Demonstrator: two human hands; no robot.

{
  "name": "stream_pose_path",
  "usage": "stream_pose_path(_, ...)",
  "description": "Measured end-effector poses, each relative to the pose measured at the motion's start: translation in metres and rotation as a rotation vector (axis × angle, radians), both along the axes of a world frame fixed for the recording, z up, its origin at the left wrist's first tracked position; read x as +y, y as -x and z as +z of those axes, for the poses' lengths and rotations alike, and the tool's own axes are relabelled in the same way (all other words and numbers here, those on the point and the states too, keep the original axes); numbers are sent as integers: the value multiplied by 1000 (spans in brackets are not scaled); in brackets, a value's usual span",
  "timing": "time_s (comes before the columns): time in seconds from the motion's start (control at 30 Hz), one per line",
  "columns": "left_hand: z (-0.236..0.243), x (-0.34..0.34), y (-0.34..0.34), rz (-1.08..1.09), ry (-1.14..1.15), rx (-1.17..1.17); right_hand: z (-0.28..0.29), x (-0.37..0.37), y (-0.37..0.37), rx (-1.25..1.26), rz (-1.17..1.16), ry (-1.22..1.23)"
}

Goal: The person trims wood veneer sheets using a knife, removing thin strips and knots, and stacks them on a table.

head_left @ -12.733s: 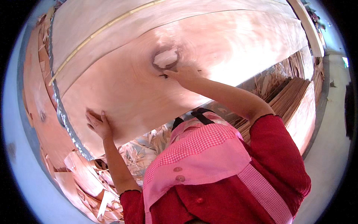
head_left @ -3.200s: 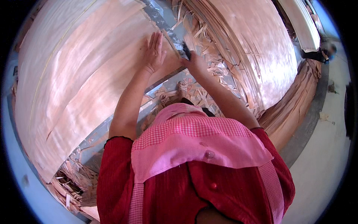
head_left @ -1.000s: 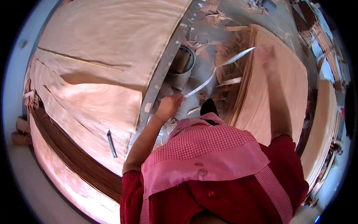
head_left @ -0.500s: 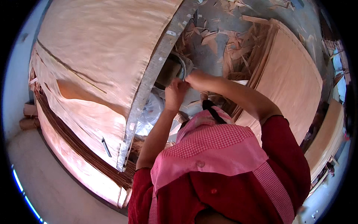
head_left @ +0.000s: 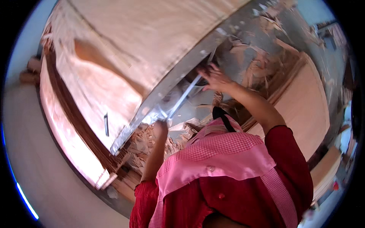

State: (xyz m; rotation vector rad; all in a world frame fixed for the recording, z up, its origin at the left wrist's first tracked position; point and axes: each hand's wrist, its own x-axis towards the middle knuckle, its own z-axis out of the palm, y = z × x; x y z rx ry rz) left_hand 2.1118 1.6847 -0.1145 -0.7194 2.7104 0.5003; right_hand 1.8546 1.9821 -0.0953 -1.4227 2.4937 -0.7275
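Note:
A pale, shiny strip like tape runs slantwise beside the near edge of a large wood veneer sheet. At its lower end is my left hand, closed on the strip though smeared by motion. My right hand is by the upper end, with its fingers spread over a dark hollow beside the sheet; whether a fingertip touches the strip I cannot tell. A grey edge band borders the sheet. On the sheet's near left corner lies a slim dark tool, perhaps a cutter.
A second stack of veneer stands at the right. Wood scraps litter the floor below the sheet, with more by the right stack. Brown layered veneer edges show under the left sheet, and a curled flap rises from it.
My hands were together near a round rim and have moved apart, the left down toward me, the right slightly right. The pale strip now shows between them. The view has turned.

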Motion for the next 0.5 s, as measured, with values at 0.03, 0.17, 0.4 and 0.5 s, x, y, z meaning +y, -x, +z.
stream_pose_path(0.03,10,-24,-51,156,43,-249,3,6,-1,-13,-19,-38)
stream_pose_path(0.17,29,-75,-206,356,86,-409,23,-16,-23,133,-78,-122)
stream_pose_path(0.4,129,-43,-152,307,-804,228,118,-196,-231,-549,368,274)
stream_pose_path(0.5,181,-90,-148,469,-1189,484,116,-250,-268,-1499,400,18)
